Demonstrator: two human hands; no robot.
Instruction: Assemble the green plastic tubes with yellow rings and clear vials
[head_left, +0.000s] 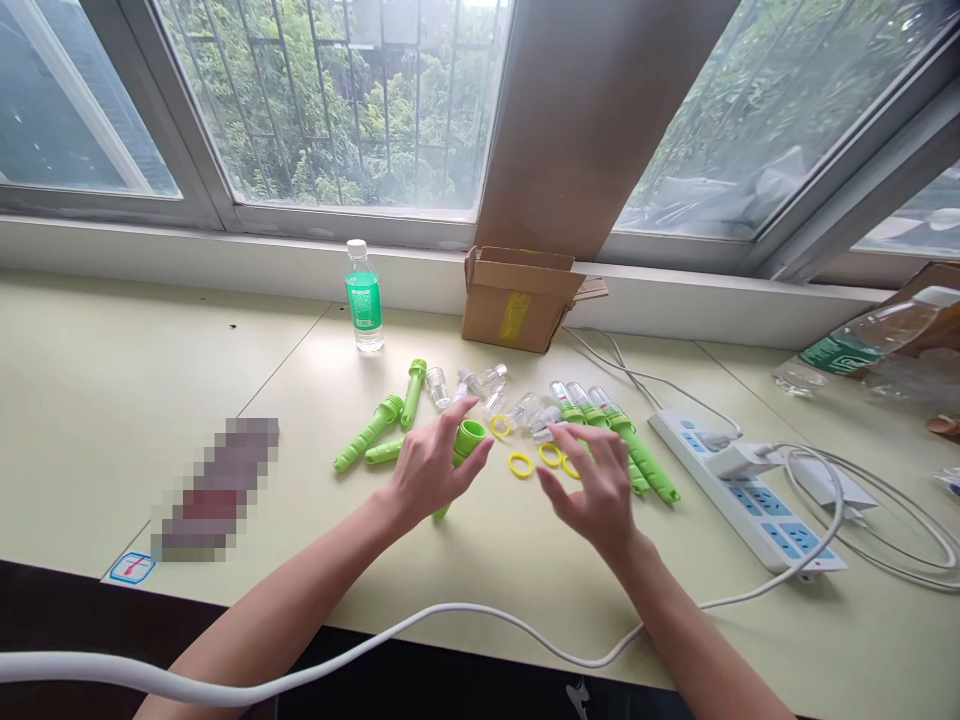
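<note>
My left hand grips a green plastic handle with a wide round mouth, held just above the table. My right hand hovers open, fingers spread, over several yellow rings lying on the table. Behind the hands lie more green handles and several small clear plastic caps. To the right, assembled pieces with clear tops on green handles lie side by side.
A water bottle with a green label stands at the back, next to an open cardboard box. A white power strip with cables lies to the right. A white cable crosses the near table edge. A second bottle lies far right.
</note>
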